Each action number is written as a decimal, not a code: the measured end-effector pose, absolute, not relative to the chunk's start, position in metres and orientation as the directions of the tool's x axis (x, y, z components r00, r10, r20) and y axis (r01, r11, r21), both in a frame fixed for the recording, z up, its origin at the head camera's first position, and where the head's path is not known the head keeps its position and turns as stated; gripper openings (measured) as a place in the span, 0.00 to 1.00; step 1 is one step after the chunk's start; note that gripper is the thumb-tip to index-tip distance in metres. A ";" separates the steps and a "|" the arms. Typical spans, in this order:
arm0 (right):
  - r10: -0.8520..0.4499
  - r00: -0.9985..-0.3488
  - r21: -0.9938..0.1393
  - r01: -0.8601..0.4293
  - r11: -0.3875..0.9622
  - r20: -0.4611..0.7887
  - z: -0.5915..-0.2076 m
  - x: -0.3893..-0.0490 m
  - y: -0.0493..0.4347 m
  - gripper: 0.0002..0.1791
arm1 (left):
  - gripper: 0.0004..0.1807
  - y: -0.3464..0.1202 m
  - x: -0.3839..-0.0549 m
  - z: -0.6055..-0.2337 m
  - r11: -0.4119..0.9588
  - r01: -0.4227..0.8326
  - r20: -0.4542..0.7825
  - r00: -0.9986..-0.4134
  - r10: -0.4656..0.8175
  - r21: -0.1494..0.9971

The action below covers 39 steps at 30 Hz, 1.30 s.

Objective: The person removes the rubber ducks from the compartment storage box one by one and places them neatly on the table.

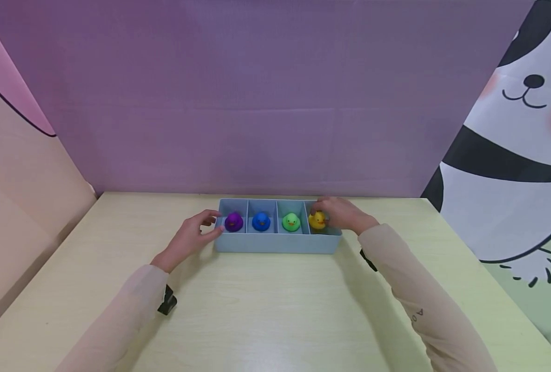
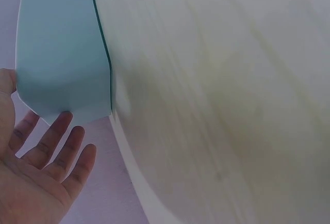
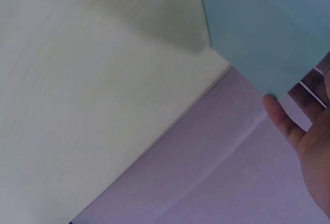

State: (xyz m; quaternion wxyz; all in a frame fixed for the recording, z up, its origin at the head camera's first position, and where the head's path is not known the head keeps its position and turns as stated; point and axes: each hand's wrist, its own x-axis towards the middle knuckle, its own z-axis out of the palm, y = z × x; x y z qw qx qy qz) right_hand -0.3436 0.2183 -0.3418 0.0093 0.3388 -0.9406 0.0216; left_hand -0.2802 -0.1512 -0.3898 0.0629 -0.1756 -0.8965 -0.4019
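A pale blue box [image 1: 275,244] divided into compartments sits toward the back of the table. From left to right, its compartments hold a purple duck [image 1: 233,222], a blue duck [image 1: 261,221], a green duck [image 1: 291,222] and a yellow duck [image 1: 317,221]. My right hand [image 1: 342,213] reaches over the box's right end, its fingers curled on the yellow duck within the rightmost compartment. One fingertip shows at the box's corner in the right wrist view, with the other fingers partly hidden behind the wall. At the box's left end, my left hand [image 1: 192,235] has its fingers spread, fingertips close by the wall.
The light wooden table [image 1: 266,305] extends in front of the box and to both sides. Close behind the box, a purple backdrop [image 1: 266,129] rises at the table's back edge. A panda-printed panel [image 1: 512,170] stands on the right, a beige and pink one on the left.
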 end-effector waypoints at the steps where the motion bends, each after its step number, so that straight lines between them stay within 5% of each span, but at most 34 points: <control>1: -0.634 -0.773 -0.038 -0.635 0.772 0.028 -0.340 -0.343 0.218 0.19 | 0.23 -0.151 -0.280 -0.390 0.615 0.365 0.253 -0.931 0.264 0.699; 39: -0.600 -0.795 -0.057 -0.606 0.794 0.089 -0.288 -0.334 0.249 0.16 | 0.23 -0.150 -0.279 -0.391 0.613 0.366 0.256 -0.930 0.263 0.700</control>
